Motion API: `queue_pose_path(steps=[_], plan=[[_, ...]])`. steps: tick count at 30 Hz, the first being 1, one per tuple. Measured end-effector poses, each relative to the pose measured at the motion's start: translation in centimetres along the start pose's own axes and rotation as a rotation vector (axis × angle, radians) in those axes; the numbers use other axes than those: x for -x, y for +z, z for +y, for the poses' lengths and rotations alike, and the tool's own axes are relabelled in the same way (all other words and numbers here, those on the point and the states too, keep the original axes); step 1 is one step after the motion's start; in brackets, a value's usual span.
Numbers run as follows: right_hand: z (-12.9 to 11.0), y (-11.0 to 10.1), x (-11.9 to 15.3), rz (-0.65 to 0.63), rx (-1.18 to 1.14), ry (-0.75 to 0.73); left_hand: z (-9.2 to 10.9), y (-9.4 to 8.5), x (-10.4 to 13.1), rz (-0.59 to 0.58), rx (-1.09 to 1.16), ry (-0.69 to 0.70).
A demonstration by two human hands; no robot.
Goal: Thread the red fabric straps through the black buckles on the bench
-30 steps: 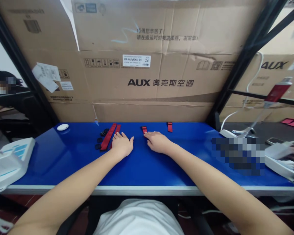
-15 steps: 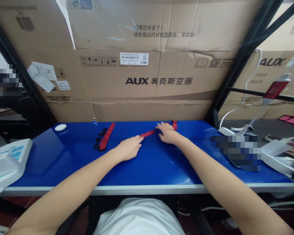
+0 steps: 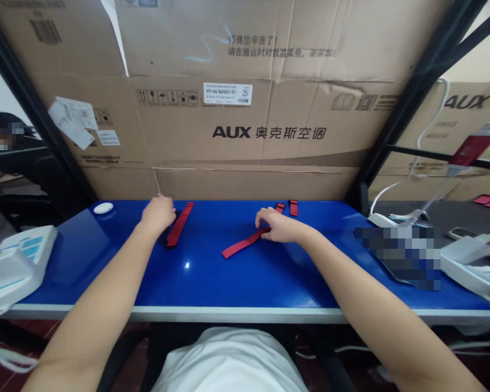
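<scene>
My left hand [image 3: 158, 213] is closed at the back left of the blue table, over the place of small black pieces that it mostly covers; what its fingers hold is hidden. Just right of it lies a red strap [image 3: 180, 224] with dark ends. My right hand [image 3: 276, 224] has its fingers curled on a long red strap [image 3: 242, 244], whose free end points toward the front left. Behind that hand, a red piece with a black buckle [image 3: 280, 207] shows. Another short red piece with black parts [image 3: 294, 208] lies to its right.
A white round object [image 3: 103, 208] is at the back left. On the left edge stands a white device [image 3: 28, 261] with blue markings. A power strip [image 3: 465, 272] and cables are at the right. Cardboard [image 3: 228, 152] walls the back. A person sits beyond the left frame.
My left hand has let go of the long red strap and moved left to the black pieces. My right hand has curled more around the strap, whose free end now lies nearer the front.
</scene>
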State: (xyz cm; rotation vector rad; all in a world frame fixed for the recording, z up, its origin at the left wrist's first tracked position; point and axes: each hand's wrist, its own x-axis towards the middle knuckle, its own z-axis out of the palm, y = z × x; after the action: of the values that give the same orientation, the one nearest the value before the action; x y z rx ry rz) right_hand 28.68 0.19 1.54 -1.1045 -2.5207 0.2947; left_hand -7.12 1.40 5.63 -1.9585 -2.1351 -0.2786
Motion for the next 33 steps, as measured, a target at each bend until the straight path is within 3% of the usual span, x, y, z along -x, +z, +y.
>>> queue_pose_path(steps=[2, 4, 9, 17, 23, 27, 31, 33], plan=[[-1.3, 0.3, 0.0, -0.034, -0.042, -0.061, -2.2, 0.1, -0.9, -0.123, 0.025, -0.101], [-2.8, 1.1, -0.3, -0.035, -0.074, -0.092, -3.2, 0.3, -1.4, -0.19, 0.077, -0.11], [-5.1, 3.4, -1.2, -0.084, -0.149, -0.13, -2.9, 1.5, -2.0, -0.289, 0.266, -0.109], [-4.1, 3.2, -1.0, -0.119, -0.421, -0.015, -4.3, 3.4, -2.7, -0.263, 0.721, -0.251], [-3.5, 2.8, -1.0, -0.093, -0.372, -0.013, -3.7, 3.0, -2.3, -0.312, 0.544, -0.158], [-3.6, 2.7, -0.9, -0.08, -0.357, 0.001, -3.1, 2.6, -2.2, -0.325, 0.512, -0.175], [-3.9, 2.8, -1.1, -0.051, -0.431, 0.052, -2.5, 2.3, -2.1, -0.222, 0.521, -0.24], [-4.2, 3.0, -1.3, -0.024, -0.562, 0.11, -1.2, 2.1, -1.6, -0.157, 0.668, -0.22]])
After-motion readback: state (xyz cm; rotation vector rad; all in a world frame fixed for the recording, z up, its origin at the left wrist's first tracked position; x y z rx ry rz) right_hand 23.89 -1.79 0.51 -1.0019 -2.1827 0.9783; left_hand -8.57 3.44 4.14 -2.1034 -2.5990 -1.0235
